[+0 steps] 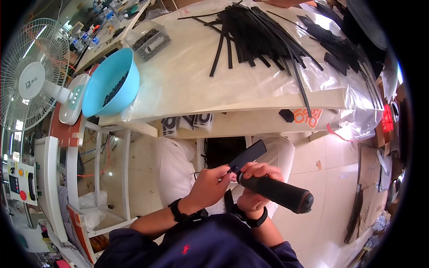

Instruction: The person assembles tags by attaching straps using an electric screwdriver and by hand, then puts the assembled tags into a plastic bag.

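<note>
Over my lap, my right hand (259, 181) is wrapped round a thick black cylinder (281, 193) with a rounded end and a thin brownish ring near it. The cylinder points down to the right. My left hand (210, 186) is closed in a pinch at the near end of a flat black strip (248, 156), right beside the cylinder's other end. The strip sticks out away from me, up to the right. Whether strip and cylinder are joined is hidden by my fingers.
The worktable (178, 85) bears a heap of black strips (257, 35), a blue basin (114, 85) of small black parts and a clear plastic box (149, 42). A fan (33, 80) stands left, a control box (20, 182) below it. Another person's hand (283, 2) shows at the far edge.
</note>
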The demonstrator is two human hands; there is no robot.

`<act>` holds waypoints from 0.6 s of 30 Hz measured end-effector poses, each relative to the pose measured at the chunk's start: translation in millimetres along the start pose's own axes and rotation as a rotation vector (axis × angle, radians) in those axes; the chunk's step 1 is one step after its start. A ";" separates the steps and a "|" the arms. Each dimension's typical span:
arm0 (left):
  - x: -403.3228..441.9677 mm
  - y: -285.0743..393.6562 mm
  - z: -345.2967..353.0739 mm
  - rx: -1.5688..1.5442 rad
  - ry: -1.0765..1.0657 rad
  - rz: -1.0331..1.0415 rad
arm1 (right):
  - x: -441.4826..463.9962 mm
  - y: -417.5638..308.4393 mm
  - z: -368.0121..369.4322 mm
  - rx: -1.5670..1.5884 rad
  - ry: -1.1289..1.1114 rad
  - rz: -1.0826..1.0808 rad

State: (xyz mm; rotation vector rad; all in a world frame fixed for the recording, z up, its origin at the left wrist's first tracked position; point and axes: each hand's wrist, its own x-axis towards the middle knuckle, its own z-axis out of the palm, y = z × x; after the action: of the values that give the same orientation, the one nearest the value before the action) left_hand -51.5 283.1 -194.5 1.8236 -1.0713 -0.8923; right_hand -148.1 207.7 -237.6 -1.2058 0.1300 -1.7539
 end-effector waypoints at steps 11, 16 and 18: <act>64.7 -67.2 -7.3 0.503 -0.280 0.071 | -21.2 49.4 -53.0 -0.016 0.155 0.422; 95.7 56.5 -20.4 0.405 -0.517 0.254 | -30.8 82.0 -94.9 -0.004 0.293 0.529; 108.8 129.8 -23.4 0.487 -0.592 0.364 | -27.1 85.3 -96.5 0.008 0.383 0.631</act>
State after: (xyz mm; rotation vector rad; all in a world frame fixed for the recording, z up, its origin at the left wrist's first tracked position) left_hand -31.6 152.1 -86.4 1.6727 -2.0685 -1.0321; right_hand -165.8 144.3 -351.7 -0.6973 0.6553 -1.3894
